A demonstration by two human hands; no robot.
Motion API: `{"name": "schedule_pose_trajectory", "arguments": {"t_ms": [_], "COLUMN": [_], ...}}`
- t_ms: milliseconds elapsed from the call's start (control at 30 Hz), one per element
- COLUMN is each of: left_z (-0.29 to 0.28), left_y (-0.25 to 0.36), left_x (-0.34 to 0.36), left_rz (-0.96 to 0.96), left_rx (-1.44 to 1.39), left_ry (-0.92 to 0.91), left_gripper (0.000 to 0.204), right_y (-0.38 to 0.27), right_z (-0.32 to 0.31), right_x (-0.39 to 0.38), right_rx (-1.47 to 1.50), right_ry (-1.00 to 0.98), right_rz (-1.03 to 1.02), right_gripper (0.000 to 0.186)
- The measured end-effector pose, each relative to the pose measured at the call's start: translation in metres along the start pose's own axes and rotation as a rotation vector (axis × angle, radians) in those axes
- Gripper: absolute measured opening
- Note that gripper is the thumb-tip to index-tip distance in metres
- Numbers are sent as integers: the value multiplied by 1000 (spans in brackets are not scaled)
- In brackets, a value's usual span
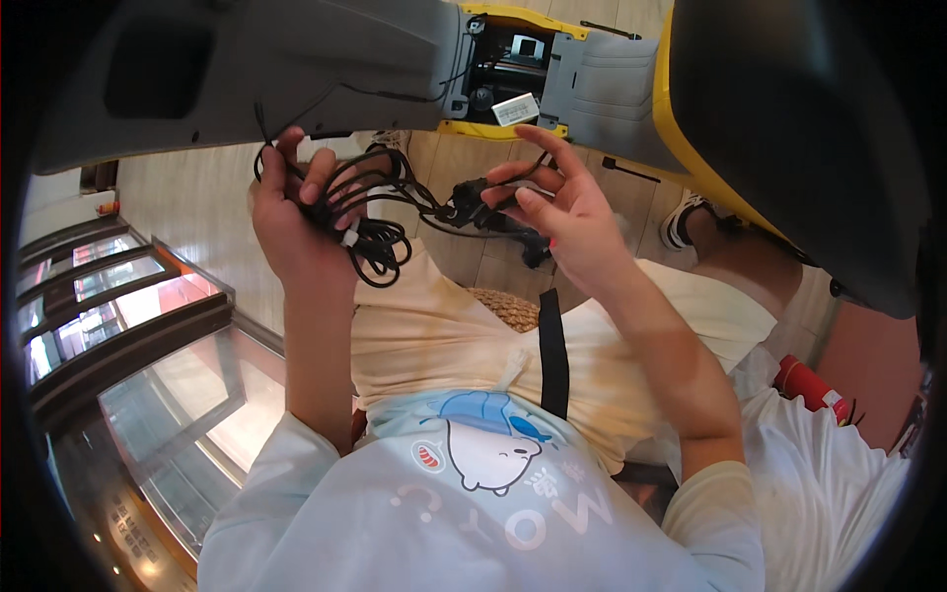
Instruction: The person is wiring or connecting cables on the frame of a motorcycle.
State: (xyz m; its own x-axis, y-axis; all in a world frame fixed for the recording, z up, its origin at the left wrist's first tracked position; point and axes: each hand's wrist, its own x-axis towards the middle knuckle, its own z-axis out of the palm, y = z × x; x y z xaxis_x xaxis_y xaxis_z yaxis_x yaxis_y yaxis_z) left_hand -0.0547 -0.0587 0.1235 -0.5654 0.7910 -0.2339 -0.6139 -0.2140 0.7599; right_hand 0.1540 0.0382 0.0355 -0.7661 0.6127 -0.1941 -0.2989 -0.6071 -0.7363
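A bundle of looped black cable (379, 259) hangs from my left hand (301, 212), whose fingers are closed around its upper loops. A small white connector (350, 237) shows among the coils. To the right, the loops gather into black plugs (466, 200). My right hand (572, 212) pinches a cable strand beside those plugs, its index finger stretched out. Beyond both hands lies a grey and yellow scooter body (375, 59) with an open compartment (483, 74). A white labelled box (515, 110) sits at its near edge. A thin black wire (395, 96) runs from the compartment leftward across the grey panel.
The scooter's dark seat (789, 118) fills the upper right. A glass display case (197, 405) stands at my left. Tiled floor (187, 197) shows under the scooter. A red cylinder (811, 385) and white plastic sheeting (809, 474) lie at my right.
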Motion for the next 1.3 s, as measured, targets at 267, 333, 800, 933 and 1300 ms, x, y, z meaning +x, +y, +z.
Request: {"name": "schedule_pose_trajectory", "arguments": {"t_ms": [267, 333, 800, 933, 1300], "left_z": [6, 12, 25, 29, 34], "left_y": [-27, -38, -62, -67, -68], "left_x": [0, 1, -1, -4, -9], "left_rz": [-17, -73, 33, 162, 347], "left_rx": [-5, 94, 761, 763, 869], "left_ry": [283, 261, -575, -550, -570], "left_gripper": [25, 27, 44, 27, 17], "right_y": [11, 10, -5, -5, -11], "right_z": [10, 9, 14, 15, 14], "right_x": [-4, -6, -24, -22, -20], "right_rx": [-350, -414, -1072, -1008, -887], "right_ry": [23, 11, -22, -44, 102], "right_rz": [-314, -311, -672, -787, -727], "right_gripper": [92, 92, 76, 82, 80]}}
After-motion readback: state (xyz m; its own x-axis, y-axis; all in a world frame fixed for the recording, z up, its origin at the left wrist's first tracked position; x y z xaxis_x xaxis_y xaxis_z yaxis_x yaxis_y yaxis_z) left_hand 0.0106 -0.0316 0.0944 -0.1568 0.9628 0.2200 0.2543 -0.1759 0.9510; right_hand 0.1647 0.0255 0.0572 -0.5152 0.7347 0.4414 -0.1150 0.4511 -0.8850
